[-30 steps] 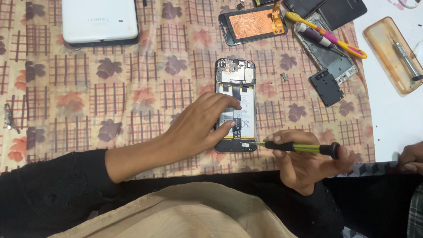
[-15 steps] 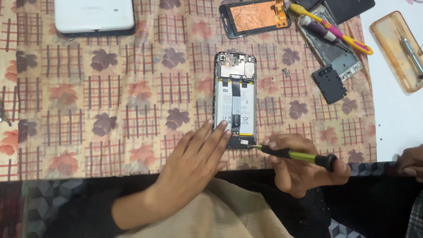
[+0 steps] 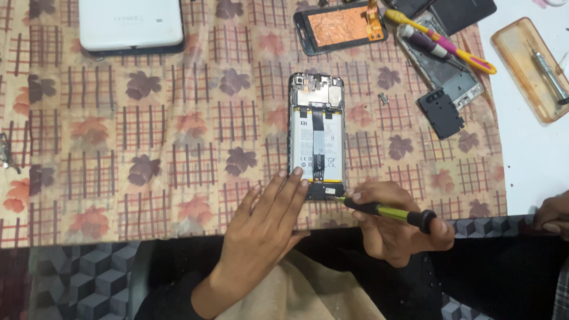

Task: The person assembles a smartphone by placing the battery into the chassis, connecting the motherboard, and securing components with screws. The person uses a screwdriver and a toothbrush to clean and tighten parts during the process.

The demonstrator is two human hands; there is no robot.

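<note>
While left hand steadies phone: screwdriver in right hand.

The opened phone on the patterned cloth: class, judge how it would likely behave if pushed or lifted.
The opened phone lies flat with its back off, so it probably slides rather than tips, though the cloth may drag. Its exposed battery and ribbon cable look fragile; lifting by the frame edges seems safer. The left hand rests fingertips on its lower edge, likely steadying it against the screwdriver in the right hand.
</note>
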